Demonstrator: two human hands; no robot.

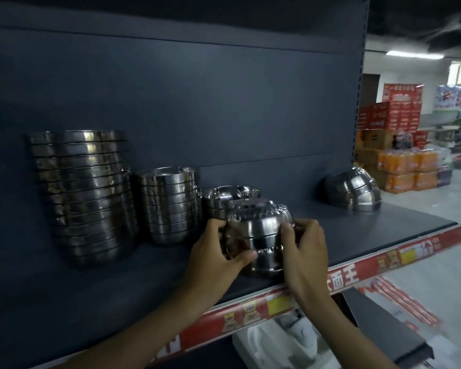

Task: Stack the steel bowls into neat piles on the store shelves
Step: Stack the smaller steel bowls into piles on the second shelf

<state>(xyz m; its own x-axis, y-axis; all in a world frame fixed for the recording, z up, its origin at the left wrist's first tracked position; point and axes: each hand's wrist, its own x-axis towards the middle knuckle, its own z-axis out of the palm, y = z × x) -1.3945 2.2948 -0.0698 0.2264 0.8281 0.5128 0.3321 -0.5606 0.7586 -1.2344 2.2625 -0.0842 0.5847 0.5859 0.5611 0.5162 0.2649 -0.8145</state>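
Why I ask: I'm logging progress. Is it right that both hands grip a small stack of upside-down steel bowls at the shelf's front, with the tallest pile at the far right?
Not quite. The head view shows the tallest pile at the far left, not the right. The rest holds: the left hand and right hand grip the small inverted stack at the shelf front.

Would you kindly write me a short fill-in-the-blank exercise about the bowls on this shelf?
1. The small stack of bowls at the front of the shelf is gripped by ____ hands: the left hand and the right hand.
2. The tallest pile stands farthest to the ____.
3. The bowls at the far right lie ____, rims on the shelf.

Missing words: both; left; upside down
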